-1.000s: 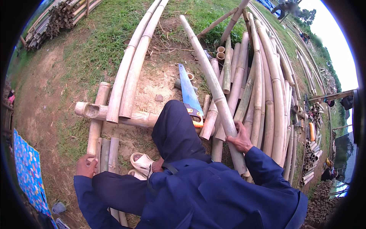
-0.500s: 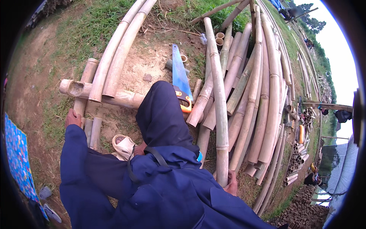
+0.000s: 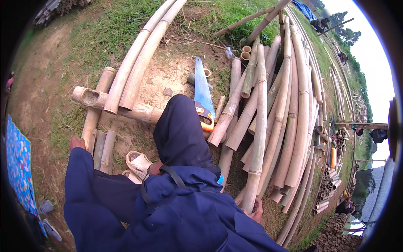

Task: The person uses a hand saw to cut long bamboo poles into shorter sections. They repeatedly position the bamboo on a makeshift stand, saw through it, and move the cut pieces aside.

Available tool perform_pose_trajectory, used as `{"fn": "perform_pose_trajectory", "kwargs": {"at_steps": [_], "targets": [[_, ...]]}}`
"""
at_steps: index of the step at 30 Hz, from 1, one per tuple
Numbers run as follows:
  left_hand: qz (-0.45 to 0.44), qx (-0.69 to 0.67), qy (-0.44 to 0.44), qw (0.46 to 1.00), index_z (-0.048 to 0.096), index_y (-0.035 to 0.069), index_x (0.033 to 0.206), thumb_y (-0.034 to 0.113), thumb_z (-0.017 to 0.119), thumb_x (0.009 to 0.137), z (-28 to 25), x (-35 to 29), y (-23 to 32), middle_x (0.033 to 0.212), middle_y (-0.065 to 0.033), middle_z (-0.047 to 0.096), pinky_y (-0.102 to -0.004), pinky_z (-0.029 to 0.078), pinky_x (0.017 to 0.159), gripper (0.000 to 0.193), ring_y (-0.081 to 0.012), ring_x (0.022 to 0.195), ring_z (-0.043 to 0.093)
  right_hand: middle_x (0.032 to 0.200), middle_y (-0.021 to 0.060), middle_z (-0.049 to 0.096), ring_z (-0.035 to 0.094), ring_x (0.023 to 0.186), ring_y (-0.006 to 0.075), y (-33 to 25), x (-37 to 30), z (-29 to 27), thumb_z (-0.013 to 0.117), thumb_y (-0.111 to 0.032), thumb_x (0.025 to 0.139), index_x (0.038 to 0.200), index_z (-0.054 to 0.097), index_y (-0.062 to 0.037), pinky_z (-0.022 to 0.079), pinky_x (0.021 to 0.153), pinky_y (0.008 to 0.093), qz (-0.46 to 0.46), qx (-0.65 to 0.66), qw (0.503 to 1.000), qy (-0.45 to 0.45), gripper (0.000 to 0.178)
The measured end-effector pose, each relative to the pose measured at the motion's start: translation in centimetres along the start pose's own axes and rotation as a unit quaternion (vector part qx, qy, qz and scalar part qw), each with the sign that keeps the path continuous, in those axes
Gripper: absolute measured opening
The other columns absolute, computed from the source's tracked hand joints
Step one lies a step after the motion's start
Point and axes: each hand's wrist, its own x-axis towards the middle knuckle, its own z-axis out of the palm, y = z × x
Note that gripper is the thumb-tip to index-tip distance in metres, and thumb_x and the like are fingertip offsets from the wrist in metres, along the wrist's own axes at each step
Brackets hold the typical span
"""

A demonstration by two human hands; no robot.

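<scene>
My right hand (image 3: 256, 211) is wrapped round the near end of a long pale bamboo pole (image 3: 257, 138), which slants away over the other poles. At the left, my left hand (image 3: 77, 142) is closed against the near end of a thicker bamboo post (image 3: 93, 119); its fingers are partly hidden. Across that post lies a bamboo crosspiece (image 3: 145, 112) with a round notch near its left end. Two long bamboo poles (image 3: 145, 54) rest on it. A handsaw (image 3: 202, 90) with a blue blade and an orange and black handle leans by my raised knee.
A heap of bamboo poles (image 3: 299, 105) fills the right side. Sawdust (image 3: 163, 75) covers the ground ahead. My sandalled foot (image 3: 137, 164) is beside short bamboo pieces (image 3: 108, 149). A blue patterned cloth (image 3: 19, 164) lies far left. Another person (image 3: 321, 24) is in the distance.
The far end of the pole in my right hand has swung to the right and lower over the heap. My left hand stays by the post. The view has shifted slightly.
</scene>
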Motion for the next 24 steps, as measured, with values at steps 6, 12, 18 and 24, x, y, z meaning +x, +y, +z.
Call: {"fn": "perform_pose_trajectory", "kwargs": {"at_steps": [6, 12, 18, 24], "targets": [[-0.003, -0.005, 0.044, 0.999, 0.071, 0.006, 0.086, 0.025, 0.068, 0.083, -2.1, -1.2, 3.3, 0.092, -0.0222, 0.073, -0.0525, 0.052, 0.084, 0.019, -0.0425, 0.092, 0.069, 0.112, 0.0174, 0.064, 0.067, 0.102, 0.0264, -1.2, 8.8, 0.1, 0.08, -0.006, 0.072, 0.129, 0.048, 0.0035, 0.055, 0.091, 0.0388, -0.011, -0.003, 0.999, 0.034, 0.066], [0.092, -0.236, 0.179, 0.951, 0.069, 0.006, 0.085, 0.022, 0.073, 0.082, -5.4, -1.4, 4.8, 0.086, -0.0169, 0.071, -0.0476, 0.053, 0.082, 0.016, -0.0383, 0.085, 0.069, 0.11, 0.0205, 0.066, 0.068, 0.1, 0.0302, -4.2, 26.4, 2.9, 0.081, -0.009, 0.072, 0.122, 0.051, 0.0024, 0.056, 0.089, 0.0413, -0.066, -0.004, 0.995, 0.071, 0.059], [0.062, -0.332, -0.024, 0.941, 0.072, 0.004, 0.089, 0.022, 0.075, 0.085, -8.2, -5.4, -0.9, 0.082, -0.0083, 0.073, -0.0351, 0.055, 0.076, 0.019, -0.0189, 0.078, 0.071, 0.149, 0.0273, 0.049, 0.051, 0.137, 0.0414, -9.7, 40.5, 6.0, 0.08, -0.034, 0.079, 0.154, 0.034, 0.0014, 0.042, 0.114, 0.0456, -0.057, -0.353, 0.928, 0.104, 0.095], [0.049, -0.405, -0.136, 0.903, 0.074, 0.0, 0.107, 0.027, 0.067, 0.091, -13.4, -18.9, -2.2, 0.099, -0.0075, 0.073, -0.0314, 0.049, 0.094, 0.031, -0.017, 0.098, 0.067, 0.155, 0.0251, 0.043, 0.04, 0.146, 0.042, -10.8, 38.9, 15.3, 0.075, -0.032, 0.089, 0.158, 0.035, -0.0055, 0.035, 0.119, 0.0486, -0.284, -0.218, 0.933, -0.037, 0.083]]}}
